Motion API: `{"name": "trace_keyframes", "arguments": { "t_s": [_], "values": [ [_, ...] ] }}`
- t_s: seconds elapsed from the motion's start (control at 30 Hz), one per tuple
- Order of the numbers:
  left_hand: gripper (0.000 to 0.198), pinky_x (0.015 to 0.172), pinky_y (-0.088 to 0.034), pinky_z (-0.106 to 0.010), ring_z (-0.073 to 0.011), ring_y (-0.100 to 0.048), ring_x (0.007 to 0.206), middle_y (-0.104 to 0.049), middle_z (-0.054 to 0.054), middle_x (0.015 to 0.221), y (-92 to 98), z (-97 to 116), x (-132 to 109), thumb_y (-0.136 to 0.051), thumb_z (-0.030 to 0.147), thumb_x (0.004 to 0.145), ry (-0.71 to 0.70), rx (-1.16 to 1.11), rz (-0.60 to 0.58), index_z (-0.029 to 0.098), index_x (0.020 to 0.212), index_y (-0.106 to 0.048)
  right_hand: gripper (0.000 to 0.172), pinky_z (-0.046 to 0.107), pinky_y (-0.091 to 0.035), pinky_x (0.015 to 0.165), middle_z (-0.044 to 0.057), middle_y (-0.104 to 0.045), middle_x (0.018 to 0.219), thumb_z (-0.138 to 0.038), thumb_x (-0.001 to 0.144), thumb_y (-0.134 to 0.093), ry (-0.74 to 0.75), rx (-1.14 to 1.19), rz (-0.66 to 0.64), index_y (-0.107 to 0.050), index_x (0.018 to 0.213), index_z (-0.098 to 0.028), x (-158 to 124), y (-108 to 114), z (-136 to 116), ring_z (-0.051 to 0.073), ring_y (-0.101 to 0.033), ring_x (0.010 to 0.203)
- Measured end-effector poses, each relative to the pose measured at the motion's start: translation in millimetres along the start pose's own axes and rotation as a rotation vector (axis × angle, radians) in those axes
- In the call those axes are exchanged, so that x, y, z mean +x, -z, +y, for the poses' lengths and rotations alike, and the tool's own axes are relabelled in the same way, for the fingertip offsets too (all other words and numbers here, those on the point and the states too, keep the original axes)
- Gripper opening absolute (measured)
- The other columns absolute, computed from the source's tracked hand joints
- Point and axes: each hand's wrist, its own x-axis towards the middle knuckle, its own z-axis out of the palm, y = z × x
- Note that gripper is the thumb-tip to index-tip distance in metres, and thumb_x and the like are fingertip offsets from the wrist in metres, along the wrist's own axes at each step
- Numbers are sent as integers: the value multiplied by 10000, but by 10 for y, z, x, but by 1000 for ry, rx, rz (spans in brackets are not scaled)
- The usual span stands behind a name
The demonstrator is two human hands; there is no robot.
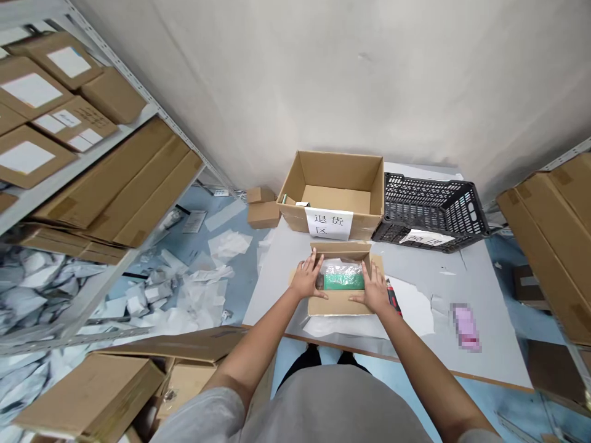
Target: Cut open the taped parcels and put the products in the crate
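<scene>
A small cardboard box (339,303) lies on the table in front of me with its flaps folded outward. Inside it is a green package (344,281) under shiny clear plastic. My left hand (308,278) rests on the box's left side, fingers spread over the edge. On the opposite side, my right hand (375,288) touches the right edge, its fingers also apart. Close to my right hand, a red and black tool (392,298) is partly hidden by my arm; I cannot make out its kind. White paper (415,306) lies beneath the box and tool.
Behind the box stand a large open carton (339,161) with a paper sign and a black plastic crate (434,237). A pixelated pink item (466,326) lies on the table's right (498,344). Shelves of cartons (69,117) flank both sides; scattered paper (198,295) covers the left floor.
</scene>
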Motion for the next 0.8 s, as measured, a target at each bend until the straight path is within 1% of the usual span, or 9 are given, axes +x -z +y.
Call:
{"name": "trace_keyframes", "arguments": {
  "t_s": [0.1, 0.17, 0.23, 0.33, 0.43, 0.57, 0.63, 0.7, 0.8],
  "values": [
    [1653, 1293, -42, -648, -514, 40, 1641, 80, -297, 1766, 27, -67, 131, -822, 915, 523, -11, 26, -49, 115, 1735, -33, 1507, 592, -260, 1221, 239, -29, 1797, -784, 629, -870, 22, -1, -50, 4, 1745, -273, 106, 78, 88, 467, -169, 1622],
    [1685, 1280, 12, -676, -529, 78, 1633, 76, -308, 1763, 23, -106, 225, -829, 913, 496, -24, 17, -111, 116, 1734, -9, 1550, 612, -255, 1216, 233, 5, 1799, -741, 581, -921, 70, -20, -97, -6, 1747, -285, 183, 140, 163, 486, -141, 1623],
    [1723, 1285, -5, -659, -541, 77, 1628, 60, -318, 1762, 11, -142, 315, -852, 898, 460, -42, -12, -170, 109, 1731, 2, 1612, 641, -195, 1238, 203, 93, 1803, -681, 517, -978, 157, -43, -146, -4, 1746, -309, 269, 204, 235, 498, -50, 1637],
    [1752, 1299, -82, -598, -551, 10, 1627, 9, -330, 1761, -14, -187, 412, -895, 859, 427, -61, -64, -216, 99, 1729, -2, 1685, 690, -100, 1251, 151, 262, 1779, -625, 463, -1014, 261, -57, -221, 54, 1737, -350, 406, 262, 304, 499, 130, 1636],
    [1740, 1300, -138, -564, -545, -66, 1625, -47, -328, 1760, -41, -223, 442, -920, 832, 431, -70, -114, -213, 117, 1731, -12, 1671, 664, -137, 1260, 133, 353, 1747, -574, 491, -1012, 271, -26, -260, 81, 1734, -344, 500, 233, 312, 473, 202, 1631],
    [1655, 1304, -174, -573, -541, -114, 1619, -108, -305, 1759, -77, -289, 380, -928, 816, 465, -96, -193, -134, 144, 1733, -104, 1582, 603, -218, 1273, 135, 330, 1758, -494, 550, -996, 260, 40, -150, 23, 1745, -302, 473, 127, 285, 447, 145, 1649],
    [1507, 1318, -167, -572, -505, -107, 1632, -138, -289, 1758, -108, -319, 320, -888, 810, 582, -116, -237, -48, 135, 1721, -167, 1567, 602, -231, 1272, 142, 302, 1768, -481, 567, -985, 260, 48, -124, 31, 1745, -296, 420, 109, 277, 447, 113, 1655],
    [1303, 1330, -176, -551, -441, -129, 1644, -192, -263, 1752, -150, -332, 268, -807, 767, 749, -110, -294, 51, 133, 1709, -194, 1578, 606, -236, 1265, 147, 297, 1769, -476, 571, -980, 260, 40, -127, 67, 1740, -310, 378, 131, 275, 448, 92, 1658],
    [998, 1318, -262, -510, -348, -254, 1614, -320, -213, 1708, -200, -319, 253, -685, 576, 940, -14, -384, 175, 151, 1697, -192, 1604, 616, -256, 1240, 141, 309, 1765, -501, 552, -982, 266, 19, -161, 95, 1731, -353, 372, 208, 290, 459, 96, 1655]
  ]
}}
